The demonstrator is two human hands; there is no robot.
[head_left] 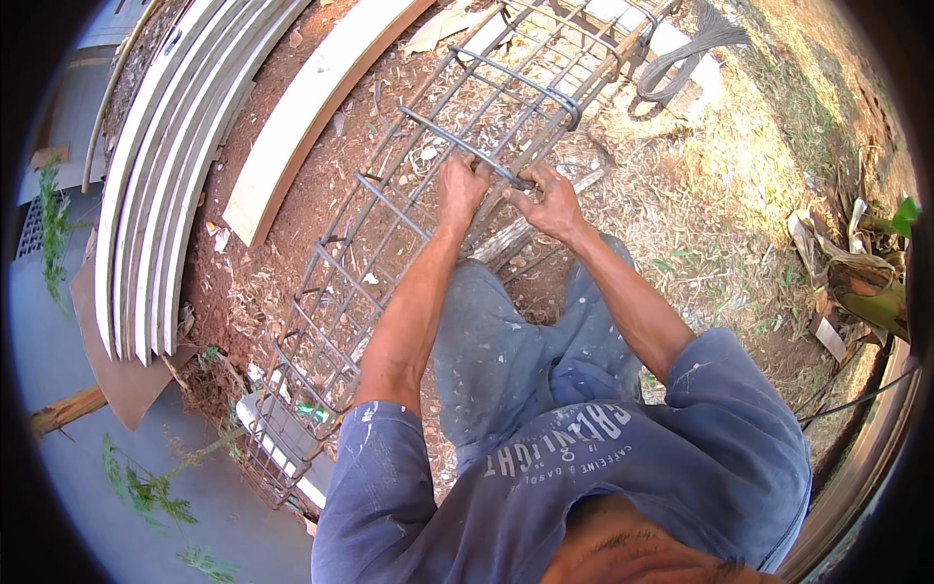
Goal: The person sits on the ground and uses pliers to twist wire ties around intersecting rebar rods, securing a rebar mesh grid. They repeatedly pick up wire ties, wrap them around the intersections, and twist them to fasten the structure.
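Observation:
A long rebar cage [389, 209] of straight bars and square stirrups runs slantwise across the view in front of my legs. My left hand [461, 191] is closed on a steel stirrup [443, 132], its fingertips curled in near the cage's near side. Just to the right, my right hand [551, 204] pinches the same stirrup's near corner, thumb and fingers pressed together. Any thin wire between the fingers is too small to make out. The hands are a short way apart.
A coil of thin grey wire [671, 73] lies at the far right beyond the cage. Stacked pale boards [161, 185] and a thick wooden plank [302, 117] lie at left. Dry leaves and a plant [861, 277] stand at the right edge.

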